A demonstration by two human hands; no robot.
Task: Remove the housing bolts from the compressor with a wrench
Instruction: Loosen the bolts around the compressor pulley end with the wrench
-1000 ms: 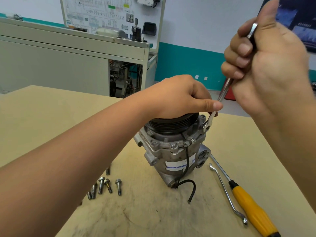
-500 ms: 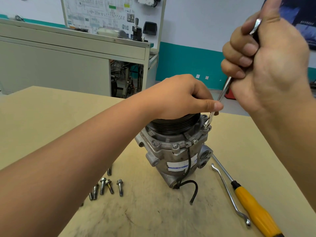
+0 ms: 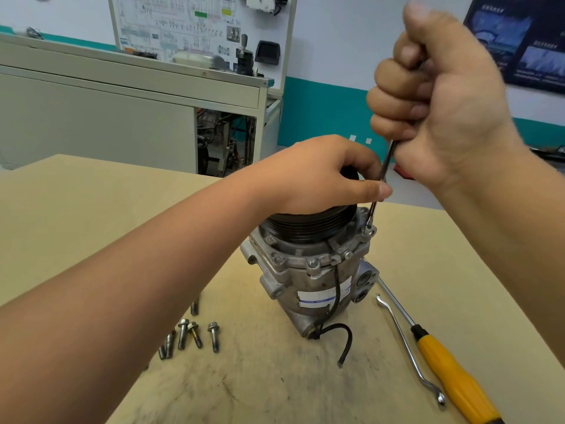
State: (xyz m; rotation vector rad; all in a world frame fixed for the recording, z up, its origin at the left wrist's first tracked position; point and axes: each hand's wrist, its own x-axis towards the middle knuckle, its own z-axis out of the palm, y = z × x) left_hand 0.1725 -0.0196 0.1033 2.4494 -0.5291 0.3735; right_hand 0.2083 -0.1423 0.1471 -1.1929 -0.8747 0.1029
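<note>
A grey metal compressor (image 3: 318, 280) stands upright on the tan table (image 3: 91, 215), black pulley on top. My left hand (image 3: 324, 175) lies over the pulley, fingers curled round its rim and thumb stretched toward the wrench. My right hand (image 3: 440, 99) is a fist round the handle of a thin steel wrench (image 3: 380, 185). The wrench runs steeply down to a housing bolt (image 3: 369, 228) on the flange's right side, its head on that bolt. Another bolt head (image 3: 312, 264) shows at the flange front. Several removed bolts (image 3: 195, 335) lie on the table left of the compressor.
A second bent wrench (image 3: 406, 347) and a yellow-handled screwdriver (image 3: 452, 374) lie on the table right of the compressor. A black cable (image 3: 342, 338) trails from the compressor's base. A grey cabinet (image 3: 122, 117) with a wiring board stands behind the table.
My right hand has swung the wrench handle leftward and more upright over the bolt. The left hand stays on the pulley.
</note>
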